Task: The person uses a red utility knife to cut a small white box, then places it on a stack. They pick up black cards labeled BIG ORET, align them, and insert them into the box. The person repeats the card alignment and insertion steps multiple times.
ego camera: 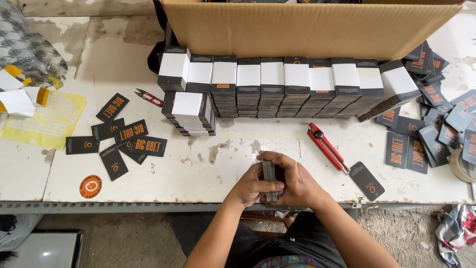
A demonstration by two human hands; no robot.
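Note:
Both of my hands close around a thin stack of dark grey cards (pixel 269 179), held on edge just above the table's front edge. My left hand (pixel 250 187) grips the stack from the left. My right hand (pixel 293 182) wraps it from the right, fingers over the top. Beyond them, a long row of banded card stacks (pixel 282 84) with white wrappers lines the table, with one more stack (pixel 191 111) in front at the left.
A red utility knife (pixel 325 147) lies right of my hands beside a single dark card (pixel 367 180). Loose dark cards spread at left (pixel 124 139) and right (pixel 426 134). Small red snips (pixel 148 97), an orange round sticker (pixel 90 186), a cardboard box (pixel 307 25) behind, a tape roll (pixel 463 166).

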